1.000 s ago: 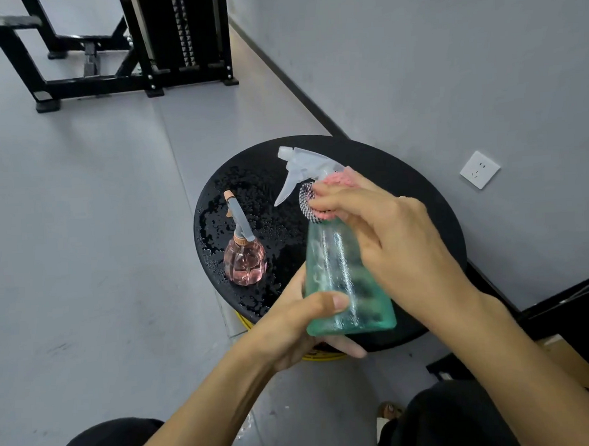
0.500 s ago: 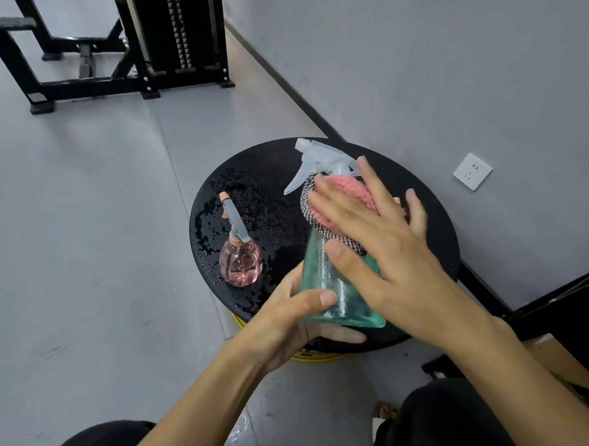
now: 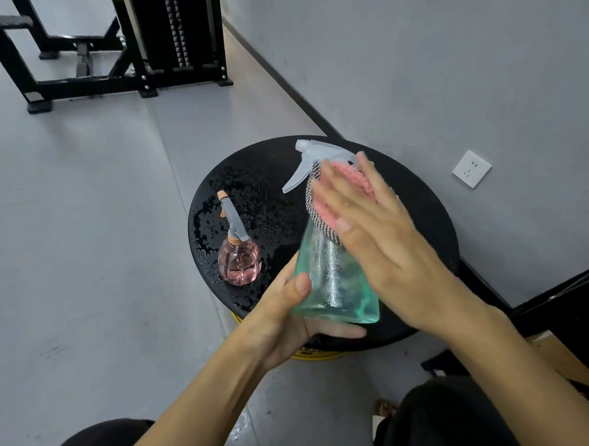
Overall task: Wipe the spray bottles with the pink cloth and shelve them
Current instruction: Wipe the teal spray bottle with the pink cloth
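Observation:
A clear green spray bottle [image 3: 330,279] with a white trigger head [image 3: 312,157] is tilted above the round black table [image 3: 419,223]. My left hand [image 3: 288,318] grips its base from below, thumb on the front. My right hand [image 3: 379,239] lies flat on the bottle's shoulder with straight fingers, pressing the pink cloth [image 3: 323,209] against it. The cloth has a black-and-white mesh edge. A small round pink spray bottle [image 3: 239,265] with a grey and orange nozzle stands upright on the table's left side.
The tabletop is wet with droplets around the pink bottle. A yellow base [image 3: 313,353] shows under the table. A black gym frame [image 3: 134,60] stands at the back. A white wall socket [image 3: 471,168] and a dark unit [image 3: 570,310] are at the right.
My right hand went from curled around the bottle's neck to flat with straight fingers, sliding the pink cloth down over the shoulder. The green bottle tilted more; the left hand kept its grip.

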Motion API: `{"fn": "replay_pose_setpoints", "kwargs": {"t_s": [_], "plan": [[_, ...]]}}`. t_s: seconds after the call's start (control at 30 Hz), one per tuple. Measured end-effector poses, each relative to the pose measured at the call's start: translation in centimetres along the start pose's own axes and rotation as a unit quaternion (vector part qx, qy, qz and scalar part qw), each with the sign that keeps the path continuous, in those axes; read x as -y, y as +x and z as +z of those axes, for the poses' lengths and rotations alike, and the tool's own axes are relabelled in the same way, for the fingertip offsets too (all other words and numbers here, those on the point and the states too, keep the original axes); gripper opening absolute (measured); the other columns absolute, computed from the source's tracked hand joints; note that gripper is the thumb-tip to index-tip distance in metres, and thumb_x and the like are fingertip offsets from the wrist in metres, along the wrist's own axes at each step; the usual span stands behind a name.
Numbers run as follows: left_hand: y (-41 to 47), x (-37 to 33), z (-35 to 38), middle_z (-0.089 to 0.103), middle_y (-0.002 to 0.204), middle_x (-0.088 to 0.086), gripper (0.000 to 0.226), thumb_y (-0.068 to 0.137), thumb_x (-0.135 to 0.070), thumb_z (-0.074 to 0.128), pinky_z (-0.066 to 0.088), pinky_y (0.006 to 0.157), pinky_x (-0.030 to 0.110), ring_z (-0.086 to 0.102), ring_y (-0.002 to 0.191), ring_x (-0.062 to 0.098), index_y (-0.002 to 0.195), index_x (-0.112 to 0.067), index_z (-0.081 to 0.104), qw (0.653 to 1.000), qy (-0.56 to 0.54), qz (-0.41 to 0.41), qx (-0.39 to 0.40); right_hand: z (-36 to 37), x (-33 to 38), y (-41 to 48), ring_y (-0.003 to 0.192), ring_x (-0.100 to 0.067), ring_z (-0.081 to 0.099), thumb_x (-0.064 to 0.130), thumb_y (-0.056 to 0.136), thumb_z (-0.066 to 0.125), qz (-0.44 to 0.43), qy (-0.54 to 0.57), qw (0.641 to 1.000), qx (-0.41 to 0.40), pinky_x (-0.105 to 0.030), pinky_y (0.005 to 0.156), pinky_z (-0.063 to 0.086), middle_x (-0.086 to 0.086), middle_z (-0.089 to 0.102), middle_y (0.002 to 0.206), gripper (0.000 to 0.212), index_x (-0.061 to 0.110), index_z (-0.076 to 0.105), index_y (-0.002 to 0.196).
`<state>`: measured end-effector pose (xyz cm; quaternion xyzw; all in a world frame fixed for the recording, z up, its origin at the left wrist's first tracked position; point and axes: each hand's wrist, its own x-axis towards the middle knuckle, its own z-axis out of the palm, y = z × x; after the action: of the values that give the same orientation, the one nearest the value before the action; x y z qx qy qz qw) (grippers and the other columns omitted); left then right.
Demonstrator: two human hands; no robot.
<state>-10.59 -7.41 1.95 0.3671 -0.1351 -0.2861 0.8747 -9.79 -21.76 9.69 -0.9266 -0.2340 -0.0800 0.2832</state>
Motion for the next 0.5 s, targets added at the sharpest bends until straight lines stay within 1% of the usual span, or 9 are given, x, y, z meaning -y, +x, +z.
{"fn": "replay_pose_setpoints", "kwargs": {"t_s": [0.07,0.1,0.13,0.2,0.23,0.27,0.33,0.4,0.5], "plan": [[0.2,0.2,0.0,0.067,0.114,0.005,0.076,0.054,-0.06,0.082,0.059,0.074,0.046,0.066,0.103,0.028,0.12,-0.029,0.063,1.0,0.013,0.012,0.005,0.6,-0.1,0.1,0.147,-0.002,-0.012,0.041,0.099,0.021,0.01,0.026,1.0,-0.006,-0.019,0.113,-0.017,0.017,0.013,0.159,0.053,0.025,0.03,0.15],[0.2,0.2,0.0,0.068,0.113,0.002,0.071,0.056,-0.062,0.08,0.058,0.075,0.047,0.066,0.102,0.024,0.118,-0.031,0.065,1.0,0.014,0.021,0.003,1.0,0.2,-0.2,0.147,-0.004,-0.012,0.039,0.1,0.022,0.008,0.029,1.0,-0.009,-0.014,0.111,-0.017,0.015,0.012,0.16,0.053,0.022,0.029,0.15],[0.2,0.3,0.0,0.069,0.112,-0.001,0.067,0.057,-0.062,0.079,0.059,0.074,0.045,0.066,0.101,0.02,0.116,-0.033,0.066,1.0,0.007,0.029,-0.002,1.4,0.6,-0.7,0.147,-0.005,-0.012,0.036,0.1,0.023,0.001,0.031,0.999,-0.009,-0.017,0.114,-0.015,0.013,0.011,0.16,0.053,0.019,0.028,0.151],[0.2,0.1,-0.1,0.068,0.113,-0.004,0.066,0.056,-0.062,0.08,0.058,0.073,0.039,0.065,0.103,0.015,0.114,-0.033,0.067,0.999,-0.017,0.033,-0.016,2.3,1.5,-2.0,0.148,-0.007,-0.011,0.032,0.101,0.025,-0.016,0.035,0.999,-0.004,-0.036,0.121,-0.001,0.014,0.008,0.161,0.052,0.019,0.025,0.151],[0.1,0.0,-0.2,0.068,0.115,-0.002,0.071,0.053,-0.06,0.083,0.057,0.074,0.038,0.065,0.104,0.016,0.115,-0.029,0.067,0.999,-0.03,0.024,-0.028,2.6,1.8,-2.6,0.148,-0.007,-0.01,0.031,0.101,0.026,-0.02,0.035,0.999,0.001,-0.044,0.121,0.005,0.015,0.006,0.161,0.052,0.02,0.024,0.152],[0.1,-0.1,-0.4,0.069,0.113,0.001,0.078,0.05,-0.056,0.086,0.058,0.073,0.037,0.065,0.103,0.018,0.117,-0.023,0.065,0.998,-0.041,0.012,-0.037,2.6,1.9,-2.9,0.148,-0.006,-0.01,0.031,0.101,0.026,-0.02,0.035,0.999,0.007,-0.049,0.12,0.009,0.017,0.006,0.161,0.052,0.022,0.023,0.152],[0.1,-0.2,-0.6,0.072,0.1,0.003,0.087,0.044,-0.05,0.091,0.059,0.065,0.036,0.07,0.091,0.019,0.117,-0.015,0.057,0.998,-0.035,-0.011,-0.044,2.2,1.6,-2.5,0.147,-0.003,-0.009,0.033,0.101,0.025,-0.011,0.049,0.999,0.012,-0.049,0.12,0.01,0.019,0.008,0.16,0.051,0.025,0.024,0.152],[0.0,-0.3,-0.5,0.073,0.088,0.003,0.087,0.042,-0.046,0.092,0.059,0.058,0.033,0.071,0.079,0.019,0.113,-0.012,0.055,0.999,-0.017,-0.019,-0.035,1.6,0.9,-1.1,0.147,-0.001,-0.007,0.035,0.102,0.023,-0.006,0.068,0.998,0.01,-0.041,0.122,0.005,0.015,0.009,0.161,0.051,0.023,0.023,0.152],[-0.1,-0.3,-0.1,0.074,0.086,0.004,0.086,0.041,-0.042,0.093,0.058,0.054,0.029,0.071,0.074,0.018,0.111,-0.011,0.056,0.999,-0.013,-0.036,-0.014,0.9,-0.3,1.2,0.144,0.009,-0.005,0.032,0.102,0.024,0.031,0.12,0.992,-0.005,-0.033,0.122,0.0,0.011,0.009,0.161,0.052,0.018,0.021,0.152]]}}
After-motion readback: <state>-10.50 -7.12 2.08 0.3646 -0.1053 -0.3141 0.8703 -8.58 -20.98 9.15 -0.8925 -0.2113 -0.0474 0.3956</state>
